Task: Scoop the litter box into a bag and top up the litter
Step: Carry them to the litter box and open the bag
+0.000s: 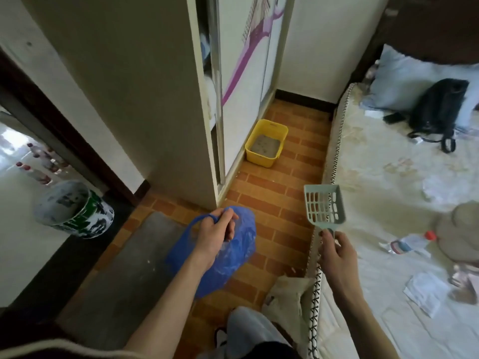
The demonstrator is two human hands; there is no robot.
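Both hands are loaded and held out in front of the person in the head view: the left hand (pixel 216 233) has its fingers curled round the handles of a blue bag (pixel 230 251), which hangs limp below it with its mouth not spread, and the right hand (pixel 337 251) pinches the thin handle of a pale green slotted scoop (pixel 324 206), its blade pointing away and holding nothing. Far ahead, on the brick-patterned floor (pixel 272 221), the yellow box (pixel 267 143) sits against the foot of the wardrobe (pixel 246 86), well apart from both hands; grey litter lies low in it, with a few darker lumps that are too small to make out. A bed (pixel 388 177) runs along the right side, a grey mat (pixel 129 268) lies on the near left floor, and a pale sack (pixel 287 294) slumps on the floor near the person's knee, by the bed's edge; whether it holds fresh litter cannot be told. By the look of it the task is at its very start: tools are gathered, nothing is scooped yet. The next move calls for closing in on the box and getting low, then opening the bag's mouth with the left hand close beside the box, so that the scoop can sift through the litter and tip clumps straight in without spilling. Topping up comes only after that.
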